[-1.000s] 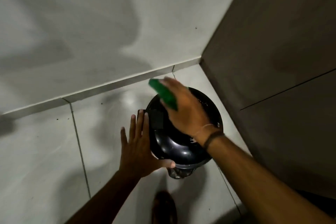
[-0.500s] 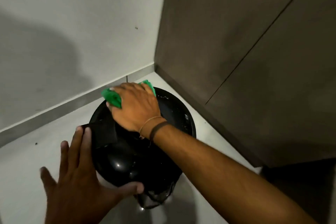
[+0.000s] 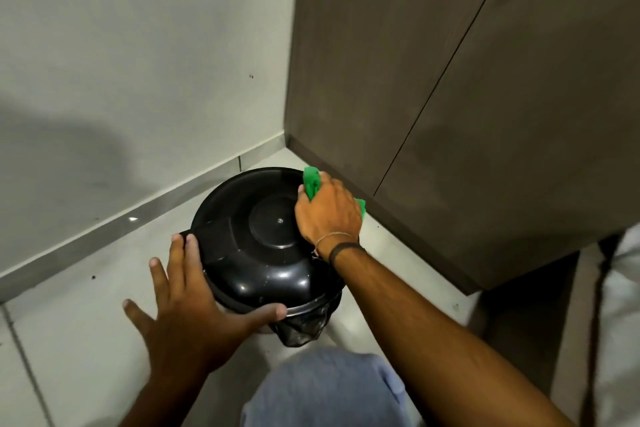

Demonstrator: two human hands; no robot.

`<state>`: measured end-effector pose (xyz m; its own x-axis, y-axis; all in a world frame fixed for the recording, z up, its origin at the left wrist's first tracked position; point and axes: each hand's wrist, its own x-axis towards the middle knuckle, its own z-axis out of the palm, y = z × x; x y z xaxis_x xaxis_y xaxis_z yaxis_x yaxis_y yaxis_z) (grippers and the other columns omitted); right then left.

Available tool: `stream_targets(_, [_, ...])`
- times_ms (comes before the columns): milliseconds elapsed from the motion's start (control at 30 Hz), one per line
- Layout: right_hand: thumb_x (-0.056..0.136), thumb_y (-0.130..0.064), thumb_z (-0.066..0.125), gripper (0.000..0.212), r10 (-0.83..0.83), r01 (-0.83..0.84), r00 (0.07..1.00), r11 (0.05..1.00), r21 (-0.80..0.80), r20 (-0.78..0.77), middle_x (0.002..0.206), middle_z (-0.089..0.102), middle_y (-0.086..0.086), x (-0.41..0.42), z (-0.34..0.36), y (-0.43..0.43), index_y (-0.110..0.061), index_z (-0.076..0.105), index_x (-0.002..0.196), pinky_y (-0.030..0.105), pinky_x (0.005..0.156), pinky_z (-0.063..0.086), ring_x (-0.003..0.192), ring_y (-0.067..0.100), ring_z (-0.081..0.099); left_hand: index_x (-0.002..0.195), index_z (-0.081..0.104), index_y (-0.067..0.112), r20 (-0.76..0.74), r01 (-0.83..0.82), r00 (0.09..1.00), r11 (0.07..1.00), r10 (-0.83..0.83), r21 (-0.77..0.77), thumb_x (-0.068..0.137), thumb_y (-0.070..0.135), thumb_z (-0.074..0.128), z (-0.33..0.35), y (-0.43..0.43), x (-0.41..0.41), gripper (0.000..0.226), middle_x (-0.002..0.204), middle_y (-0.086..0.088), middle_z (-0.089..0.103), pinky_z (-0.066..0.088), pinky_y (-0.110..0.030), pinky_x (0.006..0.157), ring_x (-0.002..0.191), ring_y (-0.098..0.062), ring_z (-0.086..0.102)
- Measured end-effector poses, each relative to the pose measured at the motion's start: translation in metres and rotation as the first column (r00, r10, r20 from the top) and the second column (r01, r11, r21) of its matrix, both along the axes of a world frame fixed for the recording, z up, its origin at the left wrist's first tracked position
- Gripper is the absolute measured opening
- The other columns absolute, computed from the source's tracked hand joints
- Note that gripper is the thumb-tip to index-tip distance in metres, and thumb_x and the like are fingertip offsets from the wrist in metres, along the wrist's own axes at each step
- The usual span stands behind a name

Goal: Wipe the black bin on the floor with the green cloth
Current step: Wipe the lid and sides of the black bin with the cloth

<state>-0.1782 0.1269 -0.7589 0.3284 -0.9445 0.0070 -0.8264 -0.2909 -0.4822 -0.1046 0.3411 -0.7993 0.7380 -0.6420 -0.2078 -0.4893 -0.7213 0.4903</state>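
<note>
A round black bin [image 3: 256,253] with a domed glossy lid stands on the pale tiled floor in a corner. My right hand [image 3: 327,213] presses the green cloth [image 3: 311,181] against the lid's far right edge; the cloth shows on both sides of the hand. My left hand [image 3: 188,302] rests flat on the bin's near left side, fingers spread, thumb along the lid's rim. A black liner bag [image 3: 304,326] sticks out under the lid at the front.
A grey wall with a skirting strip [image 3: 114,229] runs behind the bin. A dark brown cabinet [image 3: 467,97] stands close on the right. My knee in blue cloth [image 3: 329,388] is at the bottom.
My right hand has swept the cloth from the lid's far left side over to its right edge. The view has shifted nearer, and my left hand now lies on the bin's side.
</note>
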Motion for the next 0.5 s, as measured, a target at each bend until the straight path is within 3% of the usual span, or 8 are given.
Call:
stream_targets(167, [0.097, -0.048, 0.048, 0.055, -0.026, 0.026, 0.998, 1.0, 0.0, -0.06, 0.133, 0.068, 0.01, -0.019, 0.008, 0.015, -0.016, 0.055, 0.142, 0.049, 0.108, 0.046, 0.122, 0.034, 0.064, 0.165, -0.018, 0.035, -0.011, -0.022, 1.0, 0.999, 0.021, -0.035, 0.018, 0.119, 0.047, -0.005, 0.001, -0.002, 0.181, 0.18, 0.009, -0.013, 0.005, -0.081, 0.123, 0.167, -0.031, -0.006])
stream_targets(500, [0.098, -0.049, 0.048, 0.05, -0.046, 0.042, 0.987, 0.999, -0.029, -0.152, 0.121, 0.074, 0.009, -0.068, 0.014, 0.062, -0.014, 0.057, 0.133, 0.044, 0.104, 0.051, 0.113, 0.029, 0.068, 0.167, -0.007, 0.032, 0.016, 0.01, 1.0, 0.998, -0.009, -0.058, 0.02, 0.117, 0.052, -0.012, 0.004, -0.002, 0.18, 0.179, 0.005, 0.001, 0.013, -0.085, 0.119, 0.166, -0.035, 0.005])
